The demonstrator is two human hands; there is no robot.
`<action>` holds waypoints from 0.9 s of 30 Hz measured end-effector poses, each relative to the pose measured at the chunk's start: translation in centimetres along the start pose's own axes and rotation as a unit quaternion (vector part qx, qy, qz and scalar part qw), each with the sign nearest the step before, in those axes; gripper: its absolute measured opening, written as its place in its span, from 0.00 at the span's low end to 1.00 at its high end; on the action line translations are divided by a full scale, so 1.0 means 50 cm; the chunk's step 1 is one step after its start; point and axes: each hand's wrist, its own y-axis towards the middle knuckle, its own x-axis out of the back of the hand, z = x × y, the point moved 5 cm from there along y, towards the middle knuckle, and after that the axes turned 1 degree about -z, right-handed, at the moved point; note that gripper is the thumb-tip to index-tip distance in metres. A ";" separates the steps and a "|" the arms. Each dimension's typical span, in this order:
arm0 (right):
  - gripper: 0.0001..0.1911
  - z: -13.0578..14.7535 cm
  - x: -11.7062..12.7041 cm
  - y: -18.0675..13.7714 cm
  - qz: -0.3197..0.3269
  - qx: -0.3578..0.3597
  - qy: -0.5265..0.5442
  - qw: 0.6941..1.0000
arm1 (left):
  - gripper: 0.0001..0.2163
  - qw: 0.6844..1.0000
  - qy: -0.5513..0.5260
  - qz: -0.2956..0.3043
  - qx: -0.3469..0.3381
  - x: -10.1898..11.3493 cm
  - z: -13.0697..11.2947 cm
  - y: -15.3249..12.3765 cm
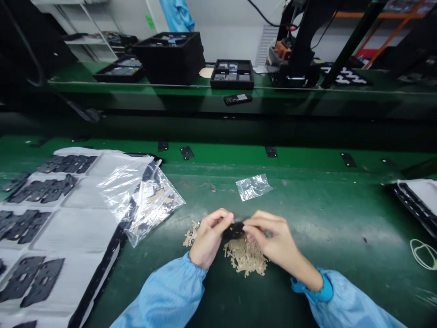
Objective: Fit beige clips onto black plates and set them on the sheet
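Between my two hands is a small black plastic part (233,231), tilted above the green bench. My left hand (210,237) pinches its left end between thumb and fingers. At its right end, the fingertips of my right hand (269,234) are pressed together against the part; whether they also hold a tiny piece is hidden. Under the hands lies a heap of small beige pieces (246,258), and a few more beige pieces (190,236) lie beside my left hand.
On the left, a white-lined tray (78,228) carries rows of black parts (44,189). A clear bag (153,205) with beige pieces overlaps its edge. A small clear bag (253,187) lies ahead. Black boxes (170,57) stand on the rear shelf; a white loop (423,254) lies right.
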 end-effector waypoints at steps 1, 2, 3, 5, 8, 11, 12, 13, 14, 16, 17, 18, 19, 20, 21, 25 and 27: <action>0.09 -0.002 0.013 0.029 -0.010 0.014 -0.021 1.000 | 0.11 0.998 -0.011 -0.053 -0.015 0.019 0.000 0.010; 0.10 -0.007 0.029 0.063 -0.033 0.034 -0.060 0.997 | 0.11 0.993 -0.018 -0.109 -0.036 0.040 0.000 0.018; 0.10 -0.014 0.045 0.099 -0.063 0.060 -0.117 0.989 | 0.10 0.985 -0.019 -0.161 -0.060 0.061 -0.001 0.026; 0.12 -0.046 0.062 0.171 -0.085 0.076 -0.271 0.956 | 0.11 0.968 -0.005 -0.229 -0.105 0.094 -0.002 0.037; 0.14 -0.122 0.064 0.253 -0.034 0.022 -0.404 0.914 | 0.12 0.957 0.041 -0.254 -0.133 0.114 0.000 0.049; 0.10 -0.181 0.072 0.281 -0.011 -0.021 -0.448 0.894 | 0.13 0.958 0.070 -0.245 -0.134 0.112 0.003 0.051; 0.10 -0.197 0.083 0.283 -0.017 -0.043 -0.464 0.885 | 0.13 0.959 0.071 -0.242 -0.133 0.110 0.003 0.050; 0.12 -0.211 0.098 0.284 -0.030 -0.068 -0.480 0.874 | 0.13 0.959 0.071 -0.238 -0.133 0.106 0.002 0.048; 0.14 -0.223 0.118 0.284 -0.049 -0.098 -0.496 0.861 | 0.13 0.961 0.069 -0.234 -0.133 0.103 0.000 0.047; 0.19 -0.248 0.161 0.287 -0.084 -0.164 -0.523 0.832 | 0.13 0.964 0.062 -0.224 -0.131 0.095 -0.004 0.046; 0.21 -0.260 0.180 0.290 -0.091 -0.193 -0.533 0.819 | 0.12 0.965 0.059 -0.220 -0.129 0.092 -0.007 0.046; 0.22 -0.271 0.195 0.295 -0.090 -0.214 -0.540 0.809 | 0.12 0.966 0.056 -0.216 -0.128 0.090 -0.009 0.046; 0.22 -0.280 0.206 0.301 -0.085 -0.226 -0.545 0.803 | 0.12 0.967 0.053 -0.215 -0.126 0.089 -0.010 0.046; 0.21 -0.287 0.212 0.307 -0.078 -0.231 -0.548 0.800 | 0.12 0.968 0.050 -0.214 -0.124 0.088 -0.012 0.047; 0.19 -0.292 0.214 0.313 -0.070 -0.231 -0.551 0.799 | 0.12 0.968 0.049 -0.214 -0.122 0.087 -0.012 0.048; 0.12 -0.298 0.204 0.324 -0.040 -0.215 -0.547 0.808 | 0.13 0.969 0.045 -0.213 -0.114 0.087 -0.012 0.051; 0.11 -0.294 0.203 0.322 -0.035 -0.209 -0.534 0.819 | 0.14 0.969 0.042 -0.213 -0.114 0.086 -0.013 0.052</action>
